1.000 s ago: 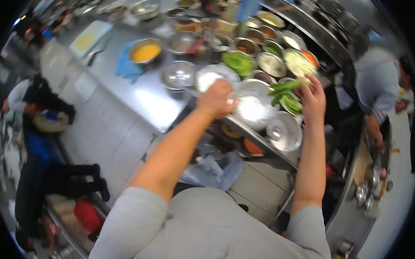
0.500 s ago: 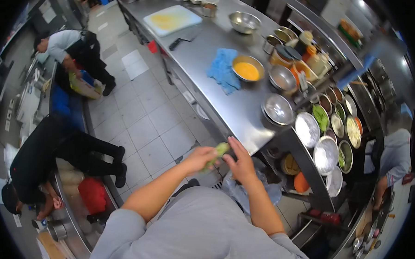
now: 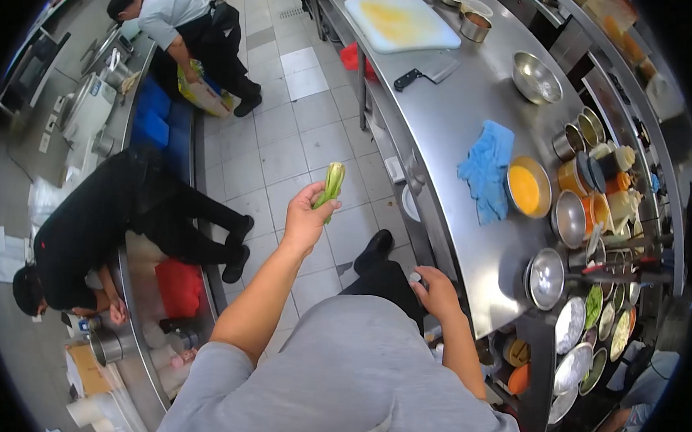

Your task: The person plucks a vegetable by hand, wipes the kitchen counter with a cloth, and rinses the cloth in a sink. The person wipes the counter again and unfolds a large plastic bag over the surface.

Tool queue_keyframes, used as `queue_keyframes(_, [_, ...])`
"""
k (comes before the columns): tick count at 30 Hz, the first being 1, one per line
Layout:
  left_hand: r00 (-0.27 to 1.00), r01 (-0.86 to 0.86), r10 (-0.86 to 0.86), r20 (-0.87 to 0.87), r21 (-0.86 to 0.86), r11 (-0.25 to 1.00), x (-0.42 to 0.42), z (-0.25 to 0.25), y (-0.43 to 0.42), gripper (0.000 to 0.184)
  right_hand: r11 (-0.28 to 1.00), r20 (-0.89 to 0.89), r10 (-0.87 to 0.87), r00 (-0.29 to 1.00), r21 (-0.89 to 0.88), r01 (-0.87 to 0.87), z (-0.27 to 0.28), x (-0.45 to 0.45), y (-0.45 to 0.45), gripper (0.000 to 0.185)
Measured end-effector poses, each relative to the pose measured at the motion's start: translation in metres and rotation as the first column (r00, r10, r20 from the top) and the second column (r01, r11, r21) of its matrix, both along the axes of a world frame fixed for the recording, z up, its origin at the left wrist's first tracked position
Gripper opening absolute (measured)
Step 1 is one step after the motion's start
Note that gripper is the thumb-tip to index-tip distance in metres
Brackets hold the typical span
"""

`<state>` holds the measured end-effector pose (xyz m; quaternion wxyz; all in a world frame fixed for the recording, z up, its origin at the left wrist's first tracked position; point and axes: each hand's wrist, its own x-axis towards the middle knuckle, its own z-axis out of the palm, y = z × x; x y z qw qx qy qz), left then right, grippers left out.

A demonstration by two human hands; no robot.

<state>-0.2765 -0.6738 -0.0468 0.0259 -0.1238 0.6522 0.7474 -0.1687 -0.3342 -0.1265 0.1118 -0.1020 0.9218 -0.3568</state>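
My left hand (image 3: pixel 306 218) is raised over the tiled floor, its fingers wrapped round a short bunch of pale green vegetable stalks (image 3: pixel 331 186). The bunch stands nearly upright, its whitish end on top. Close to the front edge of the steel table, my right hand (image 3: pixel 437 294) hangs low with its fingers curled. At its fingertips is a small pale round thing (image 3: pixel 415 277), too small to name. The two hands are well apart.
On the steel table (image 3: pixel 442 135) are a cutting board (image 3: pixel 403 24), a cleaver (image 3: pixel 427 73), a blue cloth (image 3: pixel 487 170) and a bowl of yellow liquid (image 3: pixel 526 189). Two people in black trousers bend at the left counter. Another person (image 3: pixel 651 388) stands far right.
My hands have separated. The left has moved up and away with the stalks, while the right has dropped beside the table. The view has turned, so the table appears farther right.
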Motion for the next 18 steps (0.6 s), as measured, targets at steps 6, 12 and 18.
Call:
queue_keyframes(6, [0.99,0.019,-0.024,0.138,0.04,0.999,-0.13,-0.024,-0.001,0.041,0.984,-0.195,-0.089,0.977,-0.169,0.056,0.016,-0.158,-0.012,0.021])
queue_keyframes(12, [0.958,0.048,-0.147,0.248,0.366,0.929,-0.25,0.008,0.002,0.039,0.99,-0.357,-0.004,0.934,-0.134,-0.047,0.069,-0.351,-0.025,0.017])
queue_keyframes(18, [0.962,0.137,-0.228,0.151,0.455,0.88,-0.367,0.039,0.021,0.038,0.702,0.164,-0.229,0.96,-0.655,0.279,0.108,-0.485,-0.095,0.025])
